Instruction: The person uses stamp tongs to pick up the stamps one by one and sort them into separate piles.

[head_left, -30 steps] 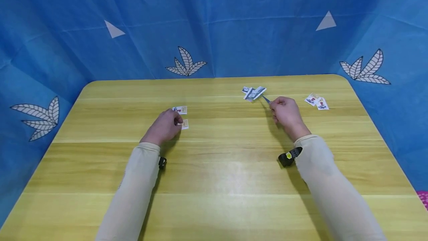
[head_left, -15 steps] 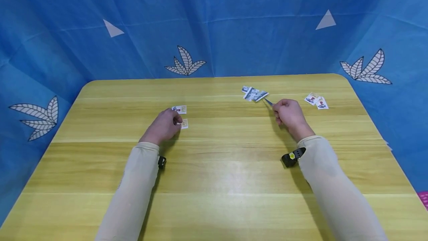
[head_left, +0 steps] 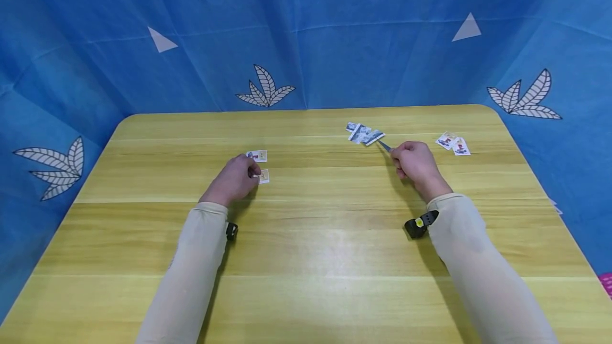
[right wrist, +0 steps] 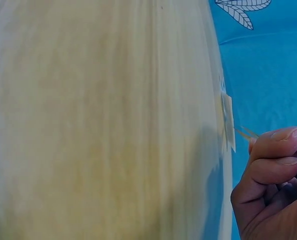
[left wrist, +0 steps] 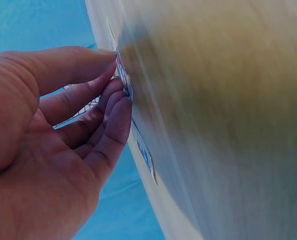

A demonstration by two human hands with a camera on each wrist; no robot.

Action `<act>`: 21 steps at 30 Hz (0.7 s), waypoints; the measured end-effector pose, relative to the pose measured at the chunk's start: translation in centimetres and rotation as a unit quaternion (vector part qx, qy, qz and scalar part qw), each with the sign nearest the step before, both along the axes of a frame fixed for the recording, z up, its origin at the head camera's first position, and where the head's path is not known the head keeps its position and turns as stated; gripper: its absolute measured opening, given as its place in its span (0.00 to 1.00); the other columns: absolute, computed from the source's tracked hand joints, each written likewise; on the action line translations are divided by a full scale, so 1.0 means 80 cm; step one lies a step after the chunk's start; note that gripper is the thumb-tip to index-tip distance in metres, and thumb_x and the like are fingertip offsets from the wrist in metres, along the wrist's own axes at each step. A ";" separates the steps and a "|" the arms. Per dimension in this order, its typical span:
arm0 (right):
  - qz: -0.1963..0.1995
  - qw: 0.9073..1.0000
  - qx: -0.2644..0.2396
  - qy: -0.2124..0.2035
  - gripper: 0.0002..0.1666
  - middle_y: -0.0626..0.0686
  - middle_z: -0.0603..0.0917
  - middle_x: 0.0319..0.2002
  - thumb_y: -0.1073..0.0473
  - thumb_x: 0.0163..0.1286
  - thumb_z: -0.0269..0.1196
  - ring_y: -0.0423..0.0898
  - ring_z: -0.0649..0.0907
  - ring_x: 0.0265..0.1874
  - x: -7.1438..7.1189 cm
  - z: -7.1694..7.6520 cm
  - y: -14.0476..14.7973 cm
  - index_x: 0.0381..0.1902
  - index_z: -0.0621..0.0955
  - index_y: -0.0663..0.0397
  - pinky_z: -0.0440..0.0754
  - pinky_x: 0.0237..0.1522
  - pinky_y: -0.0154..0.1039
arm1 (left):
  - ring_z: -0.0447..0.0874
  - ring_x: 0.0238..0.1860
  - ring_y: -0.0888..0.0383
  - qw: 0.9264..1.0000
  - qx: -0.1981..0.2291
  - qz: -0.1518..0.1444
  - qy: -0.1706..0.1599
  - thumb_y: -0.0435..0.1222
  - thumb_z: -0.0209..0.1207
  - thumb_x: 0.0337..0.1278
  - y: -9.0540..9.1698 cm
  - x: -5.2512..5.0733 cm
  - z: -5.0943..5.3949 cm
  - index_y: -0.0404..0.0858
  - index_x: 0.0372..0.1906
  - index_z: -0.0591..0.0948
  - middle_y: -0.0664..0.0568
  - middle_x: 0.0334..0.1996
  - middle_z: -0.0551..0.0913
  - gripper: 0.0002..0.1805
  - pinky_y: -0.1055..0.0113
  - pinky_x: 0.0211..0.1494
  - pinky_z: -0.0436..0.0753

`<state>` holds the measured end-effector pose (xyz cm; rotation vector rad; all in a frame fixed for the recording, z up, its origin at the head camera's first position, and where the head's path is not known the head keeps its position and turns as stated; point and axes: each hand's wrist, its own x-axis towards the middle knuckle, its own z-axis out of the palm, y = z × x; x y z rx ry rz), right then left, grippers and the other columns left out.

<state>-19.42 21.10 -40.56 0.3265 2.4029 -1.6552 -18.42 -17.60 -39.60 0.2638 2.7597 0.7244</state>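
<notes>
My left hand point(head_left: 234, 178) is low over the table, its thumb and curled fingers pinching the left side of a small stamp point(head_left: 265, 176). Just beyond it lies another stamp point(head_left: 258, 156). My right hand point(head_left: 417, 162) grips a pair of thin tweezers point(head_left: 384, 146), pointing left and away from me. Their tips, slightly parted in the right wrist view, end beside a cluster of overlapping blue-grey stamps point(head_left: 365, 135). In the right wrist view a stamp point(right wrist: 229, 122) stands edge-on near the tips. The left wrist view shows my fingers point(left wrist: 113, 125) partly hiding the stamps behind them.
Two overlapping stamps point(head_left: 452, 143) with red and blue prints lie at the far right. The wooden table point(head_left: 315, 259) reaches a blue patterned cloth point(head_left: 334, 36) behind and at both sides. Each wrist wears a black camera point(head_left: 416, 227).
The nearest blue-grey stamp, raised and tilted a second ago, now lies flatter on the cluster. My right hand and tweezers have drawn slightly right and nearer. The left hand stays put.
</notes>
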 end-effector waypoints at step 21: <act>0.014 0.999 0.025 -0.017 0.15 0.56 0.74 0.28 0.58 0.76 0.50 0.43 0.70 0.17 0.001 0.003 -0.001 0.45 0.74 0.68 0.69 0.19 0.36 | 0.74 0.42 0.48 1.000 0.004 -0.006 0.009 0.27 0.56 0.63 -0.002 0.001 0.000 0.28 0.44 0.80 0.40 0.43 0.75 0.08 0.56 0.47 0.77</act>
